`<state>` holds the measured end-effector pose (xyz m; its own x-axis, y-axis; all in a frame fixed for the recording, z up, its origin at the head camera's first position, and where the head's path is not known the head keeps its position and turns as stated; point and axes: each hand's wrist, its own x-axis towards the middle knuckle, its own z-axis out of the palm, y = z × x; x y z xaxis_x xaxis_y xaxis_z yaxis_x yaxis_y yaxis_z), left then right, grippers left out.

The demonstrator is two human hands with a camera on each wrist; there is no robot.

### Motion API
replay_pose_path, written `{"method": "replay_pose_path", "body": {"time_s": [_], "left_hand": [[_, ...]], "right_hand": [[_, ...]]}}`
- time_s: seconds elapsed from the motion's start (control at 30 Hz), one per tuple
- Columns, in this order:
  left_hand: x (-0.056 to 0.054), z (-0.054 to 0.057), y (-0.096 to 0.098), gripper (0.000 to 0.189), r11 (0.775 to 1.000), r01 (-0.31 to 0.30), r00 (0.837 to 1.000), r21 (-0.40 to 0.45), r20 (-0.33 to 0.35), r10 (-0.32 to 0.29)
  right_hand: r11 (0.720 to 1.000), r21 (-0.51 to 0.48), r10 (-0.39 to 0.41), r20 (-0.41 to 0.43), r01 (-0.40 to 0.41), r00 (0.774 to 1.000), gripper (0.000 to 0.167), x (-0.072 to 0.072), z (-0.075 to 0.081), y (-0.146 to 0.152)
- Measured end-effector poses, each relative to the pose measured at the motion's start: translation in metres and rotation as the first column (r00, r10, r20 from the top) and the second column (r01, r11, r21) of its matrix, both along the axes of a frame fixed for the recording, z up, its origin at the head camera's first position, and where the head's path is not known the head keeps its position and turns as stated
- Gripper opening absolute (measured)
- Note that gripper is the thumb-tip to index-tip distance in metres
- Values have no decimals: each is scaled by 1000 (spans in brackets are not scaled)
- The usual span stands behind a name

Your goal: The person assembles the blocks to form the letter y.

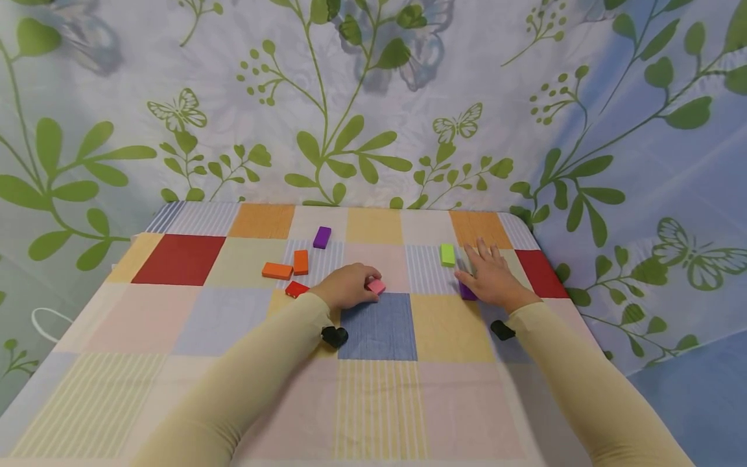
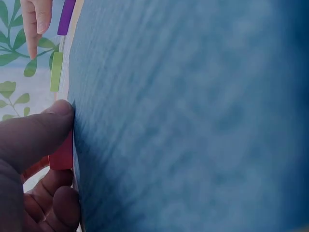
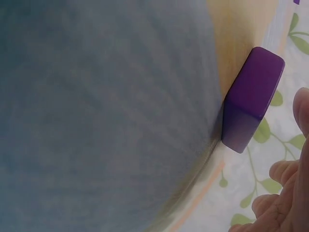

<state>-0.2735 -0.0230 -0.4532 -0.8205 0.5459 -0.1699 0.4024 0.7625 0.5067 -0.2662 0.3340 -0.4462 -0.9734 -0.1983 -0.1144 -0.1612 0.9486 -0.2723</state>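
Observation:
My left hand [image 1: 349, 285] holds a small pink block [image 1: 376, 286] between thumb and fingers, low over the tablecloth. In the left wrist view the thumb is above that block [image 2: 62, 155] and curled fingers are below it; its colour looks redder there. My right hand [image 1: 491, 275] hovers with spread fingers by a purple block [image 1: 467, 291], partly covering it in the head view. The right wrist view has this purple block [image 3: 253, 92] lying on the cloth, apart from the fingertips. Just left of the right hand is a lime green block [image 1: 447, 255].
Left of the left hand lie a red block [image 1: 296, 289] and two orange blocks, one lengthwise [image 1: 300, 262] and one crosswise [image 1: 277, 270]. Another purple block [image 1: 322, 237] is farther back. A patchwork cloth [image 1: 233, 389] covers the table, and a leaf-patterned curtain [image 1: 373, 104] hangs behind it.

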Motion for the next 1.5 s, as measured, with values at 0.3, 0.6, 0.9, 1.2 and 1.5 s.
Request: {"method": "replay_pose_path", "body": {"time_s": [0.3,0.6,0.9,1.2,1.5], "left_hand": [[-10,-2,-3,51,995,-74,997,62,37,72],[-21,-5,-8,52,983,-151,986,102,88,142],[-24,-6,-8,52,986,-144,985,87,108,135],[-25,-11,-8,60,977,-181,974,112,156,163],[-26,-11,-7,50,976,-181,979,121,121,167]], "right_hand": [[1000,1,1,-5,-1,1000,83,1,-1,0],[1000,-19,13,-5,-13,1000,81,3,-2,-2],[999,-26,32,-13,-33,999,80,4,0,-4],[999,-17,52,-5,-52,999,78,2,-5,1],[998,-14,58,22,-58,998,76,2,-2,2]]}}
